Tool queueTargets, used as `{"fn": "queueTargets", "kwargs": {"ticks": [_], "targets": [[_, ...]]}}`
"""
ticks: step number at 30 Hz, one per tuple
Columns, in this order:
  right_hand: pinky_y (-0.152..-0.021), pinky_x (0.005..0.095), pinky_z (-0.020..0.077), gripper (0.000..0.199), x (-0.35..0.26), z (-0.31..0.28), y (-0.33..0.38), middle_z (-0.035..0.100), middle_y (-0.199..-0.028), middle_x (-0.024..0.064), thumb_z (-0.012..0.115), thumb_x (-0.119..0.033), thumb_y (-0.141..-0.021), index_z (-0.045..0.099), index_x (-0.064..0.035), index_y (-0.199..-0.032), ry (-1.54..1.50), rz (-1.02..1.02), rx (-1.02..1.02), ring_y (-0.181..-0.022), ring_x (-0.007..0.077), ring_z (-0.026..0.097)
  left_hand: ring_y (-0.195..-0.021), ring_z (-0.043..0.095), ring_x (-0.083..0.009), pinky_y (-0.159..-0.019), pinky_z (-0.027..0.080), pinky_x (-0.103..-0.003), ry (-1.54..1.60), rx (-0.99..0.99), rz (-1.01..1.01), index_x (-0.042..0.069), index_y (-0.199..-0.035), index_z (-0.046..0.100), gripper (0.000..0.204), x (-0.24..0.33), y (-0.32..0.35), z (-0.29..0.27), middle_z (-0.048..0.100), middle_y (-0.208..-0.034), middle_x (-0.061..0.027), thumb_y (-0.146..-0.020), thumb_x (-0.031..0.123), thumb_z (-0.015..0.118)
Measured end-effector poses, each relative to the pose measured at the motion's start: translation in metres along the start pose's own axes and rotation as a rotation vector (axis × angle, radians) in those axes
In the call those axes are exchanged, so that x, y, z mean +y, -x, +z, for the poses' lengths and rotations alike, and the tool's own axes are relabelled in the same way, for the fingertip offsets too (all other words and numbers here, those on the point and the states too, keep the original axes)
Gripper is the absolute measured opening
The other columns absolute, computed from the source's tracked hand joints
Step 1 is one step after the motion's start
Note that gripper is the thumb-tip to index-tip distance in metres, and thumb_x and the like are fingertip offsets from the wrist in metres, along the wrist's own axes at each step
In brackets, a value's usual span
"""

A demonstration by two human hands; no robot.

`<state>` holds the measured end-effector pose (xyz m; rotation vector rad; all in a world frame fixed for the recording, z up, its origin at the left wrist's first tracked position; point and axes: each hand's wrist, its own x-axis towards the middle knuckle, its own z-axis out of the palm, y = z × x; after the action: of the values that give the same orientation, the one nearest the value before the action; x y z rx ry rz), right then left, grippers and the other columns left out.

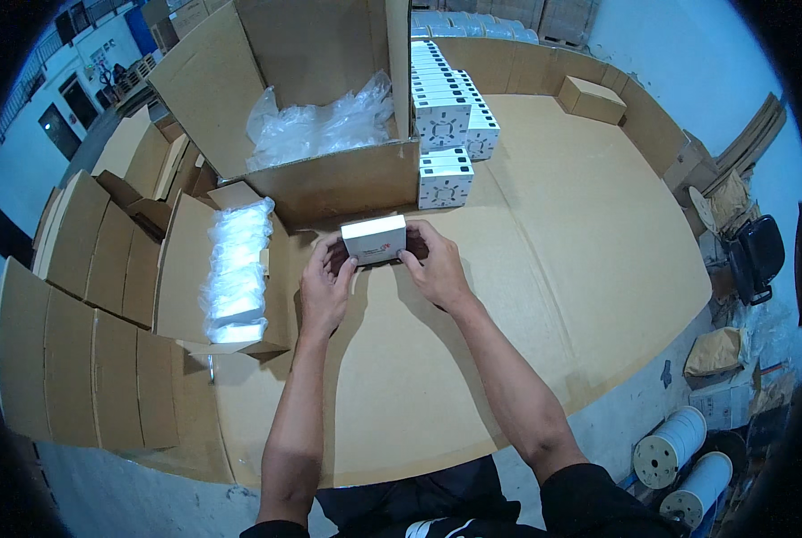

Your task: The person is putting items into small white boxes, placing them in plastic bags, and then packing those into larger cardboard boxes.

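A small white box (374, 240) is held up between my two hands, just above the cardboard-covered table and in front of a large open carton. My left hand (326, 287) grips its left end, thumb on the front face. At its right end my right hand (439, 269) grips it the same way, fingers behind. To the left of my hands, an open carton (278, 305) holds a row of things in clear bubble wrap (238, 269). Clear plastic bags (325, 121) fill part of the large carton (347, 184) behind.
Stacks of white printed boxes (444, 125) stand right of the large carton. A closed brown box (591, 99) sits at the table's far right, by a cardboard rim. Several folded cartons (69, 359) line the left side. Cable spools (670, 448) and a black chair (755, 255) stand off to the right.
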<state>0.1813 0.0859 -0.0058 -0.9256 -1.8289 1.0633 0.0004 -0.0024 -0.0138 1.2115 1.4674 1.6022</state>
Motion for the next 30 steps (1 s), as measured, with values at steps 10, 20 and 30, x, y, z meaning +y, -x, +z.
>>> {"fn": "queueTargets", "kwargs": {"ticks": [10, 20, 30], "targets": [[-0.094, 0.0431, 0.0545, 0.033, -0.003, -0.002, 0.002, 0.071, -0.11, 0.0224, 0.07, 0.002, -0.085, 0.062, 0.0021, -0.117, 0.049, -0.006, -0.018, -0.104, 0.0362, 0.07, -0.123, 0.06, -0.0222, -0.106, 0.05, -0.035, -0.083, -0.012, -0.04, -0.003, -0.139, 0.047, 0.041, 0.003, 0.002, -0.001, 0.062, -0.13, -0.0167, -0.099, -0.008, 0.056], [-0.097, 0.0457, 0.0526, 0.035, 0.001, -0.006, 0.002, 0.069, -0.115, 0.0229, 0.065, 0.004, -0.083, 0.061, 0.0015, -0.118, 0.03, -0.051, -0.017, -0.109, 0.0385, 0.067, -0.129, 0.058, -0.0258, -0.109, 0.048, -0.038, -0.181, 0.108, 0.102, 0.0, -0.143, 0.046, 0.052, 0.017, 0.006, 0.008, 0.059, -0.137, -0.0196, -0.094, -0.001, 0.065], [-0.106, 0.0462, 0.0447, 0.03, 0.014, -0.007, 0.015, 0.066, -0.122, 0.0125, 0.061, 0.002, -0.075, 0.068, -0.0017, -0.105, 0.467, -0.274, 0.093, -0.121, 0.0334, 0.059, -0.094, 0.066, -0.0252, -0.084, 0.054, -0.037, -0.45, 0.371, 0.469, -0.001, -0.109, 0.066, 0.021, 0.085, -0.03, 0.007, 0.064, -0.102, -0.0134, -0.09, -0.004, 0.057]]}}
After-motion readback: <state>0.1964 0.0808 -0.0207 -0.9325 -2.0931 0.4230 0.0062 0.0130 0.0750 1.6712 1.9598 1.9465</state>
